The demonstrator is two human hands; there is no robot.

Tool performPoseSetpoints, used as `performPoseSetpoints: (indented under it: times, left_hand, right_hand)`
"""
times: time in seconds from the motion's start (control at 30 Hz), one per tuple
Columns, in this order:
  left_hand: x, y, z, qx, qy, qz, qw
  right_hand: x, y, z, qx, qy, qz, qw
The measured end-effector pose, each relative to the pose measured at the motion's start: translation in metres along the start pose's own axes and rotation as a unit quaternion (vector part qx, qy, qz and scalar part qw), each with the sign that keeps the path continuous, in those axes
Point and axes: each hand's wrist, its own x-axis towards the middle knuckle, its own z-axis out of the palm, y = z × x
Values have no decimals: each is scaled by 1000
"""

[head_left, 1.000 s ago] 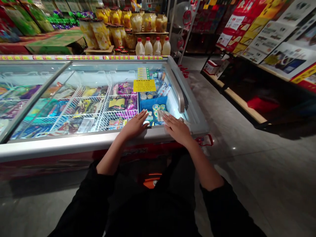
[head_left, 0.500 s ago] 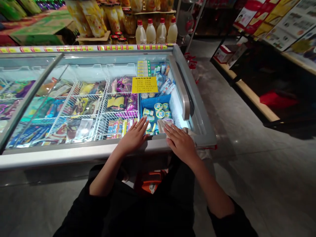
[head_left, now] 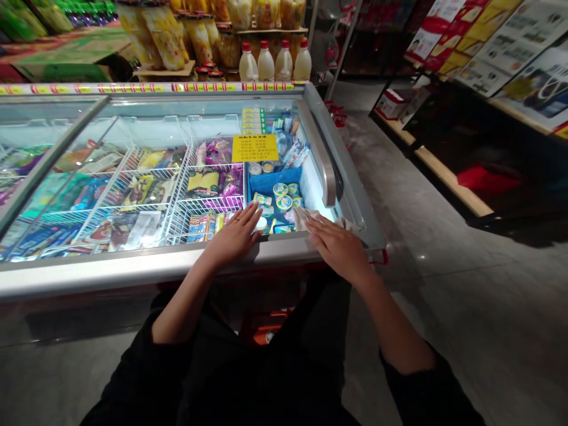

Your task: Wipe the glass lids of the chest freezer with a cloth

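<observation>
Several packs and tubs lie under the glass lid of a chest freezer [head_left: 284,253]. My left hand [head_left: 235,235] lies palm down near the lid's front edge, fingers stretched out and holding nothing. A ring shows on one finger. Farther right, my right hand [head_left: 338,248] keeps a pale cloth [head_left: 302,220] pressed beneath it against the lid; part of the cloth sticks out around the fingers. Below the glass, between the hands, small round tubs [head_left: 284,202] sit in a blue basket [head_left: 279,177]. A yellow sign [head_left: 255,148] stands behind them.
White wire baskets [head_left: 177,204] divide the frozen packs to the left. A grey handle [head_left: 327,177] runs along the lid's right side. Bottles with red caps [head_left: 266,62] and large jars [head_left: 155,35] line the back. Shelving with boxes [head_left: 483,77] stands across the aisle.
My right hand and the cloth have slid a little to the right over the lid. My left hand stays nearly in place. The view has shifted slightly.
</observation>
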Motion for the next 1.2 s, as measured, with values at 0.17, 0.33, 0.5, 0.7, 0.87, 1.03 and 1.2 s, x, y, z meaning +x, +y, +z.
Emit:
performPoseSetpoints:
  times: [0.17, 0.33, 0.5, 0.7, 0.87, 1.03, 1.2]
  left_hand:
    - [2, 1, -1, 8, 0, -9, 1000]
    - [2, 3, -6, 2, 35, 6, 999]
    - [6, 16, -4, -22, 64, 18, 998]
    - [44, 65, 3, -81, 42, 61, 994]
    - [75, 88, 12, -98, 40, 80, 991]
    - [74, 87, 23, -71, 45, 79, 993]
    - [69, 89, 21, -49, 39, 66, 996]
  right_hand:
    - [8, 9, 1, -21, 25, 77, 996]
    - [9, 0, 8, -2, 18, 34, 999]
    - [1, 16, -11, 15, -13, 40, 999]
    - [3, 28, -5, -32, 27, 59, 997]
    - [-9, 41, -16, -14, -11, 0, 1000]
    - [-1, 43, -17, -71, 13, 53, 996]
    - [-4, 45, -17, -18, -19, 14, 1000]
